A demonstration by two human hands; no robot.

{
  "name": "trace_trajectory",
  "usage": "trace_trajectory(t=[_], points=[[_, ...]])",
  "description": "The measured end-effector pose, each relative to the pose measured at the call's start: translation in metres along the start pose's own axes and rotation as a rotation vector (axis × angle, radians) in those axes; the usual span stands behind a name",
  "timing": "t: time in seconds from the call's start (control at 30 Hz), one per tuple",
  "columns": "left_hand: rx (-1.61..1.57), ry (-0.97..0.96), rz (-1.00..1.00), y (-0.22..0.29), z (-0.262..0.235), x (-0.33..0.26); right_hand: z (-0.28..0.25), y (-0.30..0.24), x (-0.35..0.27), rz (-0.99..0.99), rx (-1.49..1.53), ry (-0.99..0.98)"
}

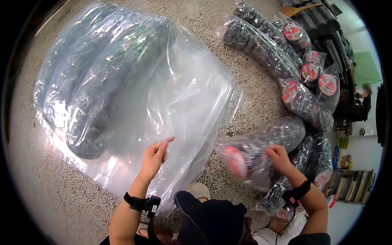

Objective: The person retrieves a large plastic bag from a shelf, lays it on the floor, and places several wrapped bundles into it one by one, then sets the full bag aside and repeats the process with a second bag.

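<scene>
**Two hands, one big bag and a wrapped roll pack**

Two bare hands worked over a speckled stone floor (253, 114). Nearest the person, a dark cap brim (208, 218) filled the lower middle of the view, with a black wrist strap (136, 202) on the left forearm and another on the right.

The left hand (154, 157) pinched the edge of a large clear plastic bag (163, 102), thumb and fingers closed on the film, forefinger stretched out along it. The bag spread up and to the left across the floor, and long dark bundles (102, 81) lay inside its far part.

The right hand (279, 157) rested on top of a clear-wrapped pack of dark rolls (261, 151), fingers curled down onto the wrapping; the pack was blurred, lay just right of the big bag's edge, and showed a red round end toward the person. Whether the fingers fully gripped it could not be told.

Farther off, to the upper right, more wrapped roll packs (286, 53) with red round labels lay heaped together on the floor.
</scene>
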State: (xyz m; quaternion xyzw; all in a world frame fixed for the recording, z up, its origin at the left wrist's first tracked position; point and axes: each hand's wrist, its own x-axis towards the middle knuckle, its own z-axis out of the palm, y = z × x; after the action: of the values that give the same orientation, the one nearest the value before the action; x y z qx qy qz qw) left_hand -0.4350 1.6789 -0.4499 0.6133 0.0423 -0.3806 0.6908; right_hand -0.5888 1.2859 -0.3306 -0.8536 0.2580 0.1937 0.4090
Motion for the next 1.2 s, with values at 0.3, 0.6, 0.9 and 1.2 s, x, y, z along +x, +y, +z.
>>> trace_trajectory(t=[0.3,0.6,0.9,1.2], points=[[0.58,0.134,0.559,0.059,0.013,-0.075,0.128,-0.064,0.058,-0.831,-0.636,-0.013],[0.741,0.409,0.493,0.011,0.053,-0.098,0.117,-0.072,0.17,0.086,1.417,0.286],[0.858,0.384,0.354,-0.014,0.022,-0.102,0.185,0.017,0.046,-0.475,-0.191,-0.054],[1.19,0.258,0.369,0.042,-0.029,-0.124,0.236,-0.119,0.058,-0.663,-0.205,0.284]])
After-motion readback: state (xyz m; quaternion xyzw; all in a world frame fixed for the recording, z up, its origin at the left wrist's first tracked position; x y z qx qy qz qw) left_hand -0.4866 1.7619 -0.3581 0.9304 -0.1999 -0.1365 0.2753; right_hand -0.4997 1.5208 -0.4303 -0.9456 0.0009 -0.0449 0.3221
